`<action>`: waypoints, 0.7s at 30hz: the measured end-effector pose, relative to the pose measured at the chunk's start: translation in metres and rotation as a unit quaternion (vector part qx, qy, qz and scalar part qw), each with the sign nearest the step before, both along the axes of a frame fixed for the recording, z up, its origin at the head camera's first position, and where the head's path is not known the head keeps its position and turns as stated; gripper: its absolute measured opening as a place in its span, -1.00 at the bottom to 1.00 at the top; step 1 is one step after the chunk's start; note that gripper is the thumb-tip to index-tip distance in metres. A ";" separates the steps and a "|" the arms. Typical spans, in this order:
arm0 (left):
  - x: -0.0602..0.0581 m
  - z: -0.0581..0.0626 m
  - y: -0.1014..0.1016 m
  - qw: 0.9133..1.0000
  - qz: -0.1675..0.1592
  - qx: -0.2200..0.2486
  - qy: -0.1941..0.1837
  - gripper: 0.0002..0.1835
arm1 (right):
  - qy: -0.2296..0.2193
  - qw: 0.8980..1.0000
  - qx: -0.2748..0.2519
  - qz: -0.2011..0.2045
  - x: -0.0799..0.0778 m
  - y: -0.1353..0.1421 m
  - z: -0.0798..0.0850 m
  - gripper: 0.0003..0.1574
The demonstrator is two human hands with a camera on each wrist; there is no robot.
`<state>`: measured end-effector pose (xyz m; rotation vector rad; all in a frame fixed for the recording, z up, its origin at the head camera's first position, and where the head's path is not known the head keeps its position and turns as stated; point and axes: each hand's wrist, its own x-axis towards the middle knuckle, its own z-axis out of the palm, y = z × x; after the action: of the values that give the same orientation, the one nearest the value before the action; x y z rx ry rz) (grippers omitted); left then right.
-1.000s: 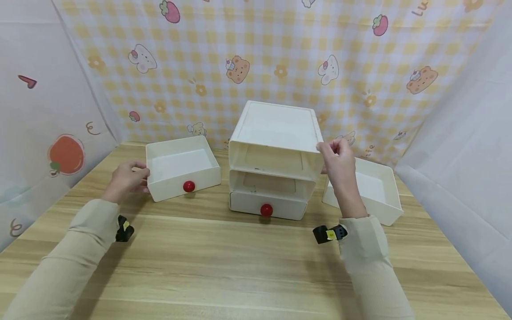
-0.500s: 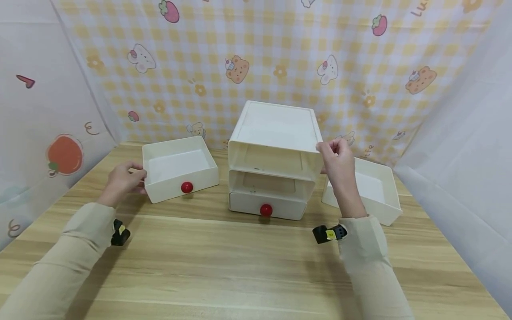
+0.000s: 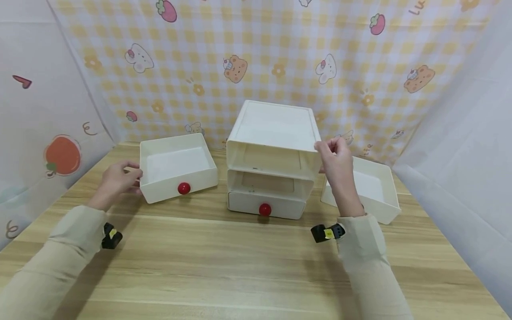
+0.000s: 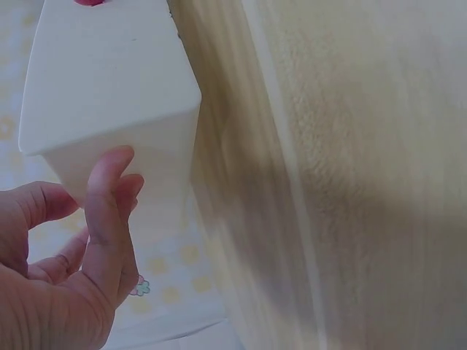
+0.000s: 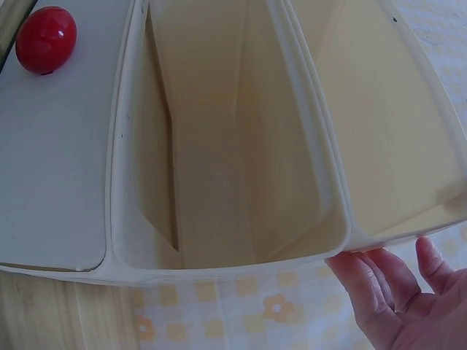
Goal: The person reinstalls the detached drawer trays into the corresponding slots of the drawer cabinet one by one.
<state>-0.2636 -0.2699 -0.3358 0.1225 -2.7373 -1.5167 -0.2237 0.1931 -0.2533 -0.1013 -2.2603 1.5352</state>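
Observation:
A white three-slot cabinet [image 3: 276,129] stands at the table's middle, its two upper slots empty [image 5: 219,146]. Its bottom drawer [image 3: 264,205] is pushed in and shows a red knob [image 5: 46,40]. My right hand [image 3: 337,156] holds the cabinet's upper right front corner, with its fingers [image 5: 387,292] along the outer wall. A loose white drawer [image 3: 178,166] with a red knob [image 3: 184,188] sits left of the cabinet. My left hand [image 3: 118,178] grips its left wall, thumb and fingers [image 4: 109,189] at the corner of the drawer [image 4: 109,80].
A second loose white drawer [image 3: 374,191] lies right of the cabinet, behind my right forearm. The wooden table [image 3: 224,266] stretches bare toward me. Patterned cloth walls [image 3: 256,53] close in the back and both sides.
My left hand has drawn the loose drawer a little to the left and toward me. The right hand stays on the cabinet's corner.

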 end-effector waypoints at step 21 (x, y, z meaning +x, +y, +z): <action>0.022 0.019 0.000 0.999 -0.033 -0.037 0.019 -0.49 | -0.001 1.000 0.006 -0.002 0.001 0.000 0.000 -0.78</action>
<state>-0.2421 -0.2702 -0.3168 0.0034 -2.7899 -1.4135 -0.2229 0.1927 -0.2534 -0.1046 -2.2694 1.5201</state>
